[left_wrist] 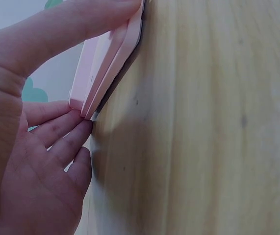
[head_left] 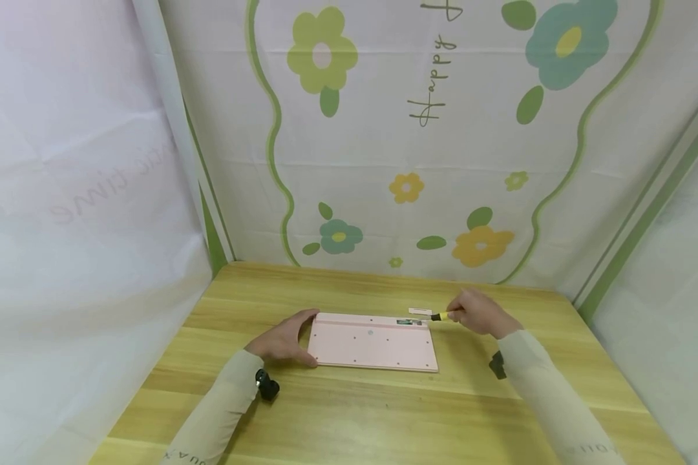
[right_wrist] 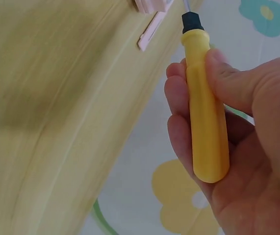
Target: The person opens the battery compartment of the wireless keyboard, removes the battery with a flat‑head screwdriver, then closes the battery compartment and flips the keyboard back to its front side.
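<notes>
Keyboard (head_left: 360,349) lies underside up on table (head_left: 384,420). Cover (head_left: 420,311) off, just beyond it; slot (head_left: 410,322) exposed. Left hand (head_left: 282,339) grips keyboard's left end, thumb and fingers spread; right hand (head_left: 479,312) holds screwdriver (right_wrist: 206,112), tip at slot. Judged: uncovering done, slot work unfinished.

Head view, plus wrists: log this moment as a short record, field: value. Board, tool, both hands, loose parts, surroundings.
board: pink board, flat on wooden table, screw-dotted face up
slot: open slot near far right corner; green inside, too small to identify
left hand: left hand holds the board's left end, thumb at near corner, fingers at far
right hand: right hand grips screwdriver by its yellow handle
tip: at the slot; contact unclear
loose part: pale strip on table, just beyond the board
backdrop: flower-print cloth
</notes>
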A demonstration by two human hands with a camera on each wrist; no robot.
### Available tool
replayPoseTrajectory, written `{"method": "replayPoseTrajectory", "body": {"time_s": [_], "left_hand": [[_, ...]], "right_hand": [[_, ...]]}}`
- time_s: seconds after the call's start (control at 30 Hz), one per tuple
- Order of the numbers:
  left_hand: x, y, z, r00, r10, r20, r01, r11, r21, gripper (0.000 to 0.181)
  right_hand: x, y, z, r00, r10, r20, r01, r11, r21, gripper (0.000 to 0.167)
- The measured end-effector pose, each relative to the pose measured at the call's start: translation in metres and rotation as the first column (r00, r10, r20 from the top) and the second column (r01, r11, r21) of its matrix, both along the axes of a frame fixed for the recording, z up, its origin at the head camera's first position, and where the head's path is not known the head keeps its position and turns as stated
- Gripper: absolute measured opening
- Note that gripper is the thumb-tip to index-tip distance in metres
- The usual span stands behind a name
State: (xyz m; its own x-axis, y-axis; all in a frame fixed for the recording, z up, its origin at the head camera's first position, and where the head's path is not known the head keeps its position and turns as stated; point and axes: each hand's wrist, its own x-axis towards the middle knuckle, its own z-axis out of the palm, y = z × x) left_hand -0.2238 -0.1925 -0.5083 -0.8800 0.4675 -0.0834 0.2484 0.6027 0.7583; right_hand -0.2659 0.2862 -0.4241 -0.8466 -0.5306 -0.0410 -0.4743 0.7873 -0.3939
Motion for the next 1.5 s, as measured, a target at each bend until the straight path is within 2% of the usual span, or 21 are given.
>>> {"method": "replayPoseTrajectory", "body": {"time_s": [0.2,0.43,0.57,0.77,1.13,1.5], "left_hand": [[-0.001,0.000,-0.002,1.000,-0.004,-0.009,0.004,1.000,-0.007,0.124],[-0.003,0.000,-0.004,1.000,-0.001,-0.009,0.001,1.000,-0.008,0.124],[-0.004,0.000,-0.004,1.000,0.001,-0.004,-0.001,1.000,-0.003,0.124],[-0.003,-0.001,-0.004,1.000,0.006,0.001,-0.006,1.000,0.004,0.125],[0.000,-0.001,-0.001,1.000,-0.003,0.008,0.002,1.000,0.012,0.125],[-0.001,0.000,-0.002,1.000,-0.003,0.004,0.003,1.000,0.008,0.125]], "right_hand": [[0.004,0.006,-0.010,0.999,0.008,0.051,-0.004,0.998,-0.064,0.036],[0.009,0.010,-0.016,0.998,-0.032,0.062,0.038,0.994,-0.106,0.020],[0.011,0.016,-0.017,0.998,-0.056,0.022,0.059,0.992,-0.112,0.018],[0.015,0.030,-0.019,0.991,-0.107,-0.081,0.100,0.991,-0.089,0.018],[0.025,0.050,-0.028,0.952,-0.236,-0.195,0.206,0.965,-0.162,0.015],[0.025,0.060,-0.054,0.903,-0.396,-0.166,0.364,0.912,-0.189,0.018]]}}
